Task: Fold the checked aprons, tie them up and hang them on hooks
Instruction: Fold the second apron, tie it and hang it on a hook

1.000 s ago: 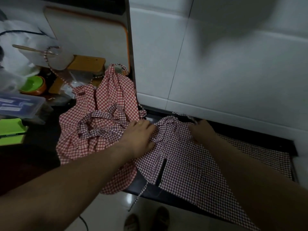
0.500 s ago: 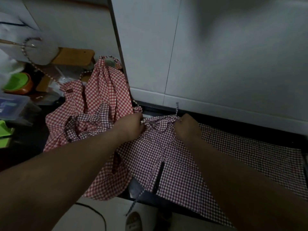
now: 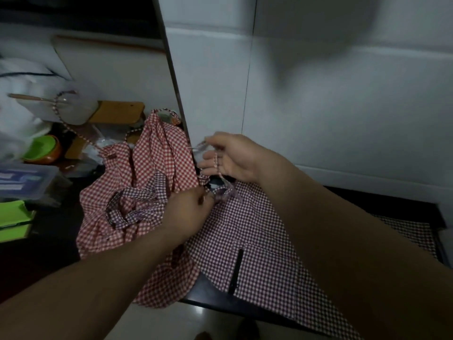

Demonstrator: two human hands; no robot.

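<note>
A purple-and-white checked apron (image 3: 257, 241) lies spread flat on the dark counter (image 3: 215, 294), its lower edge hanging over the front. My left hand (image 3: 188, 207) pinches its bunched top edge. My right hand (image 3: 230, 157) is raised above that spot, palm towards me, with the apron's thin strap (image 3: 221, 175) gripped in its fingers and running down to the cloth. A red-and-white checked apron (image 3: 147, 173) lies crumpled to the left, with a purple checked band (image 3: 137, 204) lying across it.
White tiled wall (image 3: 318, 106) rises close behind the counter. At the left stand a green bowl (image 3: 41, 148), a clear plastic box (image 3: 24, 180), green sheets (image 3: 14, 214), a wooden board (image 3: 117, 111) and a white board (image 3: 110, 67) leaning on the wall. Pale floor (image 3: 176, 320) lies below.
My right hand has risen from the apron's top edge and pulled the strap up with it. My left hand has stayed on the bunched top edge.
</note>
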